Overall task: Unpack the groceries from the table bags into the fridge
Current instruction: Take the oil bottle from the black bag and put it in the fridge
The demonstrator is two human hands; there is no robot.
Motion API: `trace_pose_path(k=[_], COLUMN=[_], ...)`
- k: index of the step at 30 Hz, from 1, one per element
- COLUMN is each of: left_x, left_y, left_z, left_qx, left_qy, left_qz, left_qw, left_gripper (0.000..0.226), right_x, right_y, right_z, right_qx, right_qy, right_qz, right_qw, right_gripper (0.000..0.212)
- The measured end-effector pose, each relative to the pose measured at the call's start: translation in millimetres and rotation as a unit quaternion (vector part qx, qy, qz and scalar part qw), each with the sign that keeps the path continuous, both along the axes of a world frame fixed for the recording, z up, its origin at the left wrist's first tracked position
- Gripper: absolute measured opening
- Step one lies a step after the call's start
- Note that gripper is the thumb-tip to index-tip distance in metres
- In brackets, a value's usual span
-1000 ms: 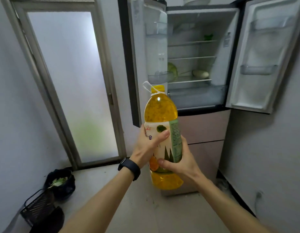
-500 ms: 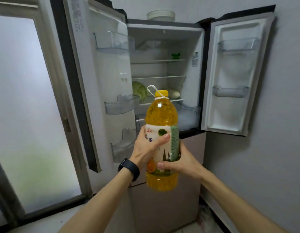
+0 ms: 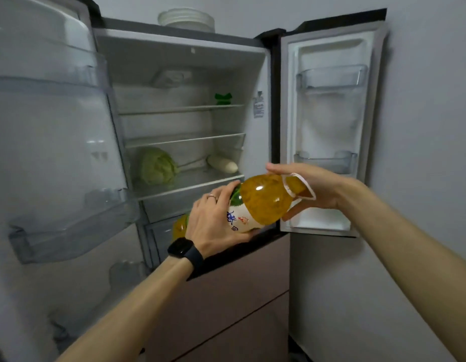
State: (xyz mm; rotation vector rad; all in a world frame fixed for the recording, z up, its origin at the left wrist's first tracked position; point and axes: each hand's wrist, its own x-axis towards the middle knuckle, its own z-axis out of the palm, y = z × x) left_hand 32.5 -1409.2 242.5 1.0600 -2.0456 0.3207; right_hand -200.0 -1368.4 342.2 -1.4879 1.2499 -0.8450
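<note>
Two hands hold one bottle (image 3: pixel 263 202) of yellow-orange liquid, tipped almost on its side in front of the open fridge (image 3: pixel 184 48). Furthest left of the grip stands the left door (image 3: pixel 51 142) with its clear bins, swung wide. The left hand (image 3: pixel 213 220), with a black watch (image 3: pixel 186 253) on the wrist and a ring (image 3: pixel 212 196) on one finger, wraps the labelled lower half of the bottle, fingers curled over the top and thumb under it; the bottle's base pokes out past this hand to the lower left, in front of the clear drawer. Beyond and above this grip, on the lowest shelf, a pale green cabbage (image 3: pixel 156 165) lies at the left and a white radish (image 3: pixel 222 163) lies at the right, well apart from the bottle. Higher, a small green thing (image 3: pixel 223 98) sits on the top shelf, and a stack of white plates (image 3: pixel 186 20) rests on the fridge roof. The bottle's neck end points right and slightly up into the right hand (image 3: pixel 315 184), which cups around the neck and the white carry loop (image 3: pixel 301 188), fingers closed behind it; the cap is hidden. Behind that hand hangs the open right door (image 3: pixel 331 121).
</note>
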Motion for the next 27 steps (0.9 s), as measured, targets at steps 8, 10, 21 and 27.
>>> trace_pose_path(k=[8, 10, 21, 27], left_x=[-45, -58, -86, -88], left_y=[-117, -145, -257, -326], left_z=[42, 56, 116, 115], left_qx=[-0.185, -0.199, -0.176, -0.238], left_qy=[-0.094, -0.105, -0.110, -0.074], left_qz=[0.027, 0.022, -0.032, -0.048], left_qw=[0.978, 0.974, 0.978, 0.967], left_gripper=[0.102, 0.104, 0.115, 0.098], right_x=[-52, -61, -68, -60], right_y=[-89, -111, -189, -233], right_z=[-5, -2, 9, 10], right_qx=[-0.040, -0.067, -0.349, -0.401], right_qy=[-0.071, -0.120, -0.040, 0.019], right_qz=[-0.044, -0.067, -0.213, -0.214], right_qw=[0.996, 0.988, 0.912, 0.890], right_gripper=[0.065, 0.067, 0.081, 0.086])
